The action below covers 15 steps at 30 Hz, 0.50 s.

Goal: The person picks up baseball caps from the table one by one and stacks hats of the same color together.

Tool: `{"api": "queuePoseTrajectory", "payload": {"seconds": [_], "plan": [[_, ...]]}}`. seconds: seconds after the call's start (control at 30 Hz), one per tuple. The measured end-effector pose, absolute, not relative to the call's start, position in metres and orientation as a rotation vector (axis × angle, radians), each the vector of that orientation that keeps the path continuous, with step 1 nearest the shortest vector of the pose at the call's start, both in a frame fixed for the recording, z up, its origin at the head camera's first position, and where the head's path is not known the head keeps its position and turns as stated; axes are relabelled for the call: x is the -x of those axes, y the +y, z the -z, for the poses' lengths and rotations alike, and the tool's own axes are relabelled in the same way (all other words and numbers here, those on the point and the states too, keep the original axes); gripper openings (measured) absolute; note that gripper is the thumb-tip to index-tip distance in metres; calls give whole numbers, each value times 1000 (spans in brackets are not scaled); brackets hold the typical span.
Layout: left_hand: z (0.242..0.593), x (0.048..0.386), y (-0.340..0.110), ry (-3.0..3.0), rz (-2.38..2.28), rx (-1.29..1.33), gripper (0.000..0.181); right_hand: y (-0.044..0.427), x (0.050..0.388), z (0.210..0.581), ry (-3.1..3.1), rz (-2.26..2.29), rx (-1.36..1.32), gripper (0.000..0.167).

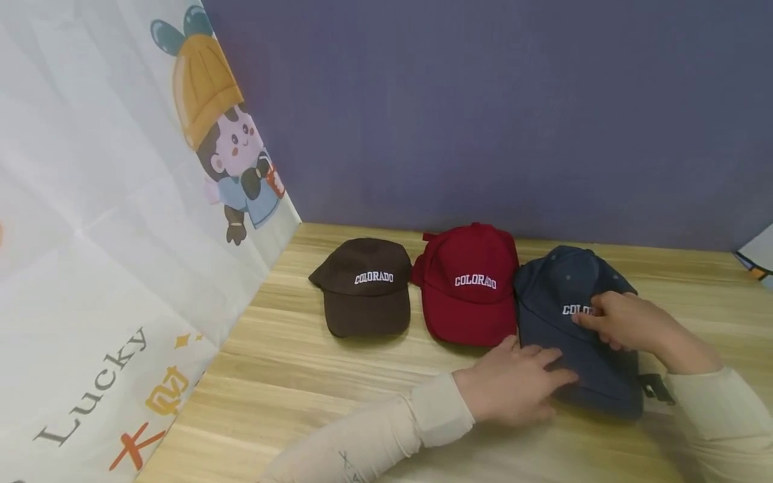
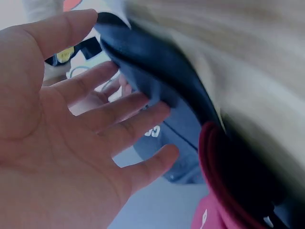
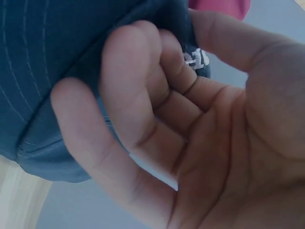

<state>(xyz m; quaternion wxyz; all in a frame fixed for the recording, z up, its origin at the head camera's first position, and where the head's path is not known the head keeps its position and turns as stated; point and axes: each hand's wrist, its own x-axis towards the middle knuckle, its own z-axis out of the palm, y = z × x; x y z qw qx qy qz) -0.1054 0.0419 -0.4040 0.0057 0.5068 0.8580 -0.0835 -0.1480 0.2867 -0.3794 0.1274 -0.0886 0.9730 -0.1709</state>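
A navy baseball cap [image 1: 580, 362] with white lettering lies at the right of a row, its brim toward the front. My right hand [image 1: 634, 325] is at the cap's front panel, covering part of the lettering. Its fingers [image 3: 126, 71] are curled against the cloth, and a bit of fabric shows between them and the thumb. Just over the brim's left side, my left hand [image 1: 513, 382] spreads its fingers, nearly straight. In the left wrist view its palm faces the brim; whether the fingertips touch it I cannot tell. To the left sits a red cap [image 1: 471, 308], touching the navy one.
A dark brown cap [image 1: 368, 302], also lettered COLORADO, stands at the left end of the row. All three caps rest on a wood-grain tabletop [image 1: 266, 376]. Behind rises a grey-blue panel [image 1: 483, 121]; a white printed sheet [image 1: 90, 201] hangs at the left.
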Motion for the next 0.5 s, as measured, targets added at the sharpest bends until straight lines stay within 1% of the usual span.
{"api": "queuePoseTrajectory", "payload": {"seconds": [0.17,0.3,0.4,0.5], "plan": [[395,115,37,2746,181,-1524,51,290,144,379,2864,396,238,49],[385,125,30,2814,93,-1472,50,294,139,376,2943,355,211,55],[373,132,19,2922,66,-1467,48,290,135,372,3076,358,227,55],[355,137,2,3059,16,-1438,47,282,131,368,3234,388,268,46]]}}
